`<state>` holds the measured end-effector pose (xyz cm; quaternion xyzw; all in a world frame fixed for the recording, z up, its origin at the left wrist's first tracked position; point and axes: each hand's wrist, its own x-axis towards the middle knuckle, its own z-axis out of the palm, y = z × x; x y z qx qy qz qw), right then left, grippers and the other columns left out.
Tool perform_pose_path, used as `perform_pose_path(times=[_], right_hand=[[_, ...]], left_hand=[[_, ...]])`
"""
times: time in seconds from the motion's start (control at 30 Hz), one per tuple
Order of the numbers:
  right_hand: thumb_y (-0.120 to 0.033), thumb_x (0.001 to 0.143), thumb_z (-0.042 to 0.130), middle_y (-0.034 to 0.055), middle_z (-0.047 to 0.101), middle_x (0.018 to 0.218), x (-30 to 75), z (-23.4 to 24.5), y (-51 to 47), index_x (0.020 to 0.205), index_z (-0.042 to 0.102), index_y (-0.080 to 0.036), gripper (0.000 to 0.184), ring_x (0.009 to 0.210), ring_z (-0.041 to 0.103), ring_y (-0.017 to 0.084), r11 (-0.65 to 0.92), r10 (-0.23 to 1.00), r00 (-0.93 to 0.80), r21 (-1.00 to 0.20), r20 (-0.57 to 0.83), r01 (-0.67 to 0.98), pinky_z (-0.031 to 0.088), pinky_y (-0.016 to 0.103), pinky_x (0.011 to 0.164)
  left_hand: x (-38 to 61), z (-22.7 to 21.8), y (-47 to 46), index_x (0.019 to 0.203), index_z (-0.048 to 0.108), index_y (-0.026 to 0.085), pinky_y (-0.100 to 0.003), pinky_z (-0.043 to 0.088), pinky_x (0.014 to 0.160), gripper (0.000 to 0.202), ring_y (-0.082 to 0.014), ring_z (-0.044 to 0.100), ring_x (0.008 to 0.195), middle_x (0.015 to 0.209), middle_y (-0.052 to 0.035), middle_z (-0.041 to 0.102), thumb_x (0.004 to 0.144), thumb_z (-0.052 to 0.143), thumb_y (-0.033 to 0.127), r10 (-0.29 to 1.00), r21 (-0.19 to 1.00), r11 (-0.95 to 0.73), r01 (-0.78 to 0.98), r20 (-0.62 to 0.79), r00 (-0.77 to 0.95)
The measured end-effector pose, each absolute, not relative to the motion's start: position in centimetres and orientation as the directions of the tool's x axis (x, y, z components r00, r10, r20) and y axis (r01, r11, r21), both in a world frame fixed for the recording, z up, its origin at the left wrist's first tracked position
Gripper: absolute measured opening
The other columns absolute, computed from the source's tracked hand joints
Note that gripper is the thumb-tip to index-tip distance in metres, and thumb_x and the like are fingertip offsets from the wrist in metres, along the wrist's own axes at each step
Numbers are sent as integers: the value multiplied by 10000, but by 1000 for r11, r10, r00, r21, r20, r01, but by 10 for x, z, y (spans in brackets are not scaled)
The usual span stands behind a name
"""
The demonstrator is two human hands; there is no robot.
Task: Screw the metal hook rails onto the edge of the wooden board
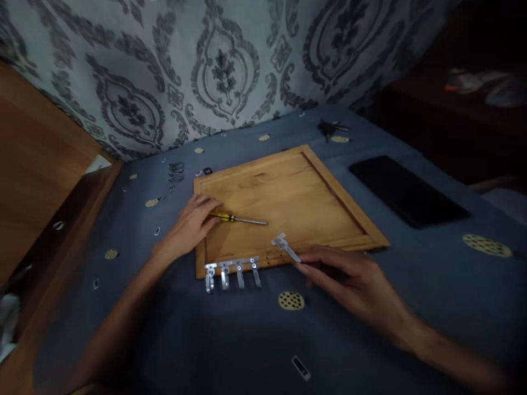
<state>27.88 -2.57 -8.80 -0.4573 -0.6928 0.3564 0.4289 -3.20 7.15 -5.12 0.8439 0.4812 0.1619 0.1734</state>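
A wooden framed panel (288, 192) lies flat on a blue-grey cloth. My left hand (191, 222) rests on its left edge, fingers curled round the yellow-and-black handle of a screwdriver (239, 219) whose shaft lies across the wood. My right hand (349, 280) is at the panel's near edge, fingertips pinching the end of a loose metal bracket (285, 247) that lies tilted on the frame. Several similar metal brackets (233, 273) sit in a row along the near edge, sticking out over the cloth.
A black phone (405, 189) lies right of the panel. Small metal parts (176, 173) and dark bits (331, 128) lie on the cloth (432, 274) near the patterned wall. One small piece (301, 367) lies near me. A wooden piece of furniture (37, 181) stands at left.
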Motion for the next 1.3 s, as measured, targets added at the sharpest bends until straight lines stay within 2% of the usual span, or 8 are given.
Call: perform_pose_path(times=[0.17, 0.33, 0.47, 0.6, 0.77, 0.93, 1.17, 1.3], right_hand=[[-400, 953, 654, -9, 770, 770, 275, -92, -39, 894, 784, -280, 186, 613, 703, 170, 262, 945, -274, -911, 176, 319, 600, 293, 604], [-441, 984, 610, -16, 755, 723, 269, -95, -42, 857, 773, -268, 270, 591, 691, 153, 247, 938, -320, -907, 135, 341, 559, 266, 564], [-417, 982, 615, -15, 742, 682, 268, -95, -41, 858, 776, -254, 260, 542, 663, 146, 245, 931, -342, -910, 125, 335, 522, 261, 530], [-420, 979, 608, -4, 777, 755, 268, -94, -41, 851, 785, -262, 270, 629, 702, 171, 194, 932, -357, -921, 65, 338, 526, 274, 566], [-387, 944, 638, -5, 781, 755, 266, -95, -39, 840, 800, -255, 233, 621, 693, 176, 127, 936, -352, -942, 10, 311, 517, 275, 566], [-375, 927, 636, -11, 760, 703, 263, -95, -37, 836, 798, -240, 230, 591, 662, 164, 68, 925, -379, -963, -36, 259, 477, 266, 539], [-345, 952, 615, -38, 632, 567, 264, -96, -35, 758, 757, -213, 274, 500, 520, 115, 147, 907, -420, -951, 19, 274, 356, 243, 467], [-320, 972, 594, -28, 667, 616, 264, -98, -35, 772, 748, -210, 276, 536, 569, 125, 199, 899, -433, -939, 61, 281, 390, 243, 500]], left_hand=[[-36, -56, 76, 1190, 678, 190, -462, 477, 1075, 236, -262, 584, 1164, 1151, -70, 681, 970, 592, 201, 859, 371, -501, 782, 102, 502], [-22, -46, 56, 1208, 666, 206, -441, 494, 1046, 246, -272, 576, 1154, 1170, -65, 664, 1015, 539, 291, 844, 362, -533, 765, 173, 507], [9, -32, 24, 1197, 656, 207, -383, 518, 1013, 259, -236, 596, 1162, 1191, -56, 674, 1035, 560, 384, 776, 392, -620, 679, 179, 605], [39, -28, -3, 1218, 603, 139, -465, 503, 1041, 438, -295, 551, 1219, 1282, -116, 635, 929, 737, 440, 691, 303, -706, 640, 95, 717], [53, -33, -12, 1148, 618, 81, -516, 505, 1047, 593, -352, 535, 1216, 1200, -153, 627, 783, 869, 475, 677, 154, -735, 660, 105, 729], [55, -36, -12, 1022, 673, 64, -512, 534, 995, 547, -350, 572, 1142, 1108, -152, 651, 762, 874, 500, 686, 152, -727, 670, 112, 719], [58, -43, -12, 1032, 688, 69, -496, 528, 964, 494, -321, 592, 1075, 1071, -134, 667, 800, 856, 472, 678, 145, -735, 662, 153, 719], [59, -44, -13, 1036, 695, 76, -503, 514, 953, 381, -324, 592, 1070, 1046, -119, 670, 862, 809, 395, 691, 135, -723, 678, 148, 708]])
